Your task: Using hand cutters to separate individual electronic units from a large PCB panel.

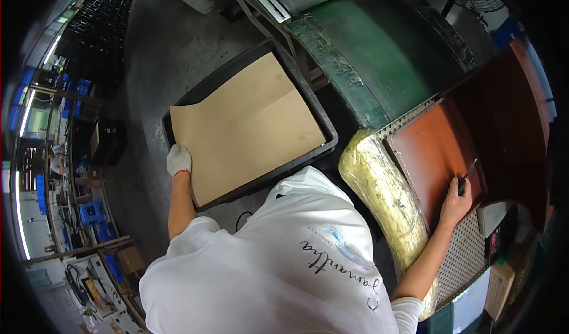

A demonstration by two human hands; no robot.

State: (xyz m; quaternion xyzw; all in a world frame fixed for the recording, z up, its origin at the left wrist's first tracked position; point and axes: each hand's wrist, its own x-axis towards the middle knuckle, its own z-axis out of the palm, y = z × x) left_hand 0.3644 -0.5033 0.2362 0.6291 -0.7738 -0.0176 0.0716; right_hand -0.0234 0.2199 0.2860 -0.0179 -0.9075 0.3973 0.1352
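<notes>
My left hand [179, 160], in a white knit glove with a red cuff, is closed at the near left edge of a black plastic tray [329, 133]. A flat brown cardboard sheet [246, 129] covers most of the tray's inside, its left edge touching the glove. My bare right hand [455, 205] is off to the right over a reddish-brown metal chute [428, 150]. Its fingers are wrapped round a small black-handled tool [463, 185] with a thin metal tip pointing up and away; its exact kind is too small to tell.
A green conveyor belt [379, 49] slopes beyond the chute. Yellowish padding wrapped in clear film [385, 197] runs along the chute's near side, beside my right forearm. A perforated metal panel [459, 251] lies below. Shelves with blue bins [92, 212] stand far left.
</notes>
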